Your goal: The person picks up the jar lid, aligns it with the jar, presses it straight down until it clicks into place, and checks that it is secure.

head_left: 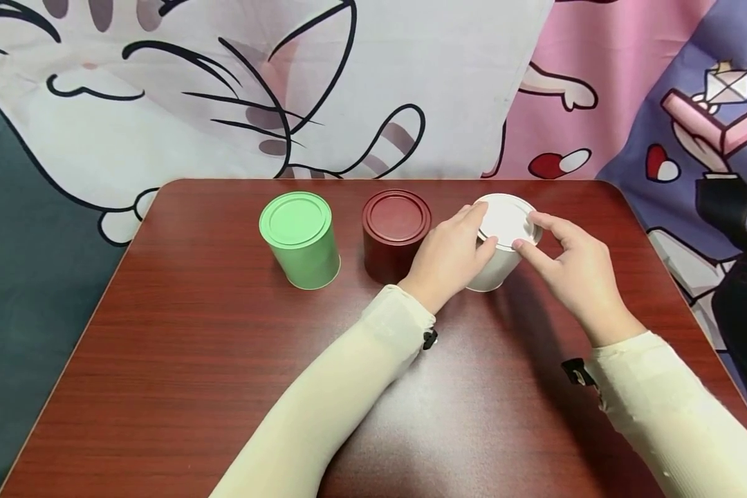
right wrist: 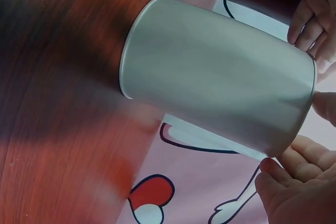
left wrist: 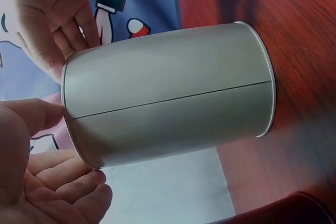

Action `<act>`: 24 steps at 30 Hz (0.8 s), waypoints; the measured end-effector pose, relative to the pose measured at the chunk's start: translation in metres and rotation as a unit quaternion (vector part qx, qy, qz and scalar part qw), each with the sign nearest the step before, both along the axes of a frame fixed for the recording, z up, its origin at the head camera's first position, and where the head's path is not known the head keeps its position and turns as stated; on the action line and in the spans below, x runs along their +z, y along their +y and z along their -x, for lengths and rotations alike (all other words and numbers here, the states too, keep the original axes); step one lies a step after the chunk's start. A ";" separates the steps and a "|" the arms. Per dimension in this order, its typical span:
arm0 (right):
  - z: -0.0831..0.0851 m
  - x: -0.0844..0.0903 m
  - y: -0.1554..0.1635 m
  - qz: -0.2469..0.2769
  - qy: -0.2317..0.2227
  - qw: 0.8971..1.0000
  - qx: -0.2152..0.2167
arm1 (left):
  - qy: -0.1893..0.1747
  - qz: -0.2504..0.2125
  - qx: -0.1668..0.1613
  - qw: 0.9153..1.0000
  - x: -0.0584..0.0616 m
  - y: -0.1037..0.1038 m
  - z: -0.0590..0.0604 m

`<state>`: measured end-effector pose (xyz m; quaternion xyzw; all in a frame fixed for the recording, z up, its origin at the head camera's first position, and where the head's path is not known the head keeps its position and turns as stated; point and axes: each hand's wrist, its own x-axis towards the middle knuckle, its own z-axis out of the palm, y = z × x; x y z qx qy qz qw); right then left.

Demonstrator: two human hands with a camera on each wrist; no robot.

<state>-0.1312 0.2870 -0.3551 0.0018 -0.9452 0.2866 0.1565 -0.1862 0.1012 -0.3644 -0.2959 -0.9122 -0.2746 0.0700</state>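
1. While both hands sit at the top of it, the round white metal tin stands on the dark red-brown wooden table, near the back edge and toward the right side.
2. The left hand cups the left side of the white tin, with its fingers curled around the rim of the flat white lid.
3. The right hand is on the right side, and its fingertips pinch the edge of the same lid.
4. The left wrist view shows the white tin's side up close, with a thin seam line running along it, and the left hand's fingers are bent at the lid end.
5. The right wrist view shows the tin's side too, with the right hand's fingers at its lid end.
6. Just beside the left hand stands a round dark red tin with its lid on.
7. Further left stands a round light green tin, also with its lid on.
8. Behind the table hangs a cloth with a cartoon cat drawn on it.
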 end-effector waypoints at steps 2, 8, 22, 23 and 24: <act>-0.001 0.000 0.000 0.002 -0.001 1.000 -0.001 | 0.003 0.005 -0.001 1.000 0.001 -0.001 -0.001; -0.002 -0.001 0.000 0.006 -0.006 1.000 -0.001 | 0.009 0.002 -0.003 1.000 0.002 -0.008 -0.007; -0.015 -0.007 -0.007 -0.006 0.034 0.999 0.041 | -0.008 0.031 -0.028 0.999 0.005 -0.016 -0.019; -0.017 -0.007 -0.008 -0.007 0.036 0.998 0.043 | -0.007 0.032 -0.028 0.999 0.005 -0.017 -0.020; -0.018 -0.007 -0.009 -0.009 0.038 0.998 0.045 | -0.007 0.032 -0.028 0.999 0.005 -0.018 -0.021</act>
